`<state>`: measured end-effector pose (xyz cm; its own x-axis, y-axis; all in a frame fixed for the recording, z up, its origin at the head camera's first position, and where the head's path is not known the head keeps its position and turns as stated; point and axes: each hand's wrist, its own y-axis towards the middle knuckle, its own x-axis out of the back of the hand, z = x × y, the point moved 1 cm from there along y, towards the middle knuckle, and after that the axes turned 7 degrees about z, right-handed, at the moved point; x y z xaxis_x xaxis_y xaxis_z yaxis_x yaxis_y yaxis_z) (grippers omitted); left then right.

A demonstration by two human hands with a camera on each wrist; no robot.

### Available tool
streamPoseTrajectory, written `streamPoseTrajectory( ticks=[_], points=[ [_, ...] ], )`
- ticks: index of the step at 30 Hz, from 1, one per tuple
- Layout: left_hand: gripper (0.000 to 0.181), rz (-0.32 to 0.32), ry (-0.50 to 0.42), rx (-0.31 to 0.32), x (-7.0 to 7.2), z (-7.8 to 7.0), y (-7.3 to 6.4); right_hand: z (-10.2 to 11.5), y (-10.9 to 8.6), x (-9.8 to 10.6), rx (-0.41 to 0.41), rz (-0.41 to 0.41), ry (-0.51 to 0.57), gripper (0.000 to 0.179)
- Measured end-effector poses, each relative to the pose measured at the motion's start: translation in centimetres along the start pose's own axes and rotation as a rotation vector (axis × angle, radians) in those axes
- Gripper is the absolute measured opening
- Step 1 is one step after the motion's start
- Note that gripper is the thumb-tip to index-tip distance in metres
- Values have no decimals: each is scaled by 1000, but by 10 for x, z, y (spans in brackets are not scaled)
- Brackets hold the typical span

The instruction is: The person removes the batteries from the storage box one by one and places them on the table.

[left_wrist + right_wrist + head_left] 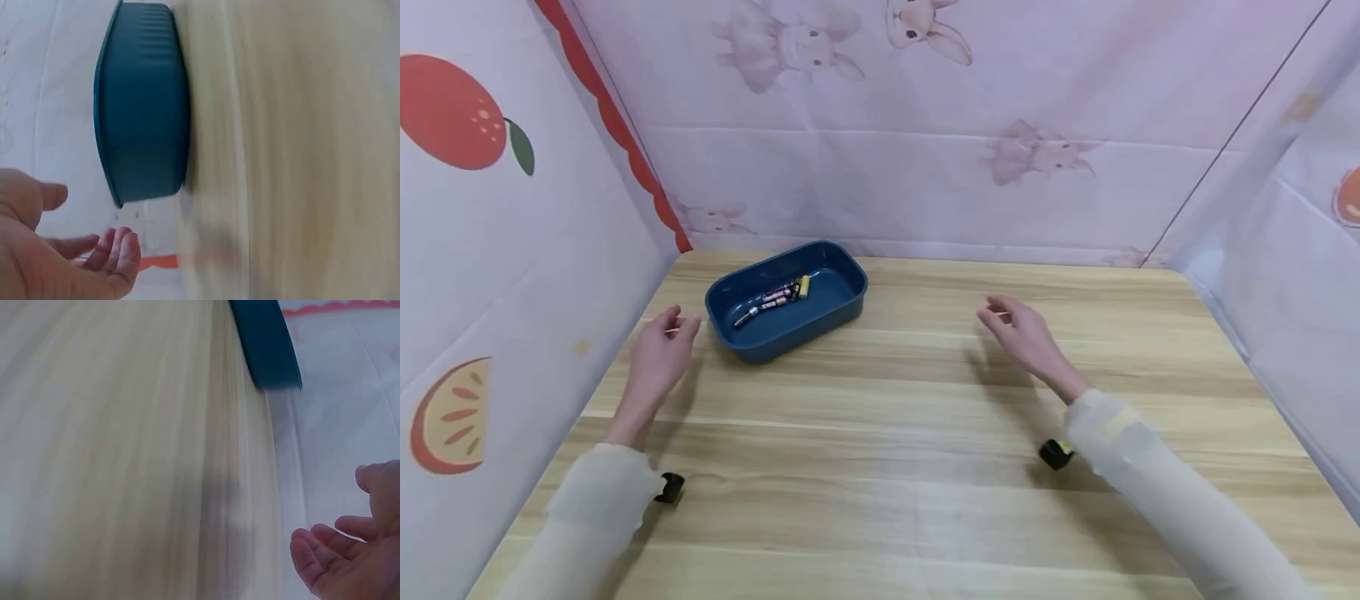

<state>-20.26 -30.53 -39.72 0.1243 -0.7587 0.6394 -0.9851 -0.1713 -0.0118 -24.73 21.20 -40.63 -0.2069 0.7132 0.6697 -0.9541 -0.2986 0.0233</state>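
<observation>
A dark blue rectangular basin (786,335) stands at the back left of the table, with several small batteries (775,297) lying together inside it. Just left of the basin, my left hand (660,354) hovers over the table, fingers loosely bent and holding nothing. In the left wrist view the basin's side (142,106) is near that hand's fingers (128,256), apart from them. My right hand (1022,335) is in the air well to the right of the basin, its fingers loosely curled around nothing. The right wrist view shows only one end of the basin (269,347).
The wood-grain table (880,467) is bounded by a rabbit-print cloth (910,192) behind and a fruit-print cloth (550,275) on the left. A pale cloth (1270,250) hangs on the right. Black wrist devices (1056,454) stick out from beneath both sleeves.
</observation>
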Motion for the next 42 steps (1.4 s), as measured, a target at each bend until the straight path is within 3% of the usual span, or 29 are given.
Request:
streamPoseTrajectory(
  ticks=[4,9,20,28,42],
  points=[
    [70,-18,-153,123,-10,-4,8,18,38,-29,-2,17,103,51],
    [66,-38,-270,186,-18,-5,14,32,77,-59,-10,9,208,43],
    [64,-11,-424,314,-27,-4,18,60,119,-93,-63,-18,344,38],
    [53,-32,-468,280,-34,-5,21,77,137,-113,-52,-57,404,30],
    [51,-8,-500,266,-34,-9,22,79,139,-119,-99,17,563,32]
  ],
)
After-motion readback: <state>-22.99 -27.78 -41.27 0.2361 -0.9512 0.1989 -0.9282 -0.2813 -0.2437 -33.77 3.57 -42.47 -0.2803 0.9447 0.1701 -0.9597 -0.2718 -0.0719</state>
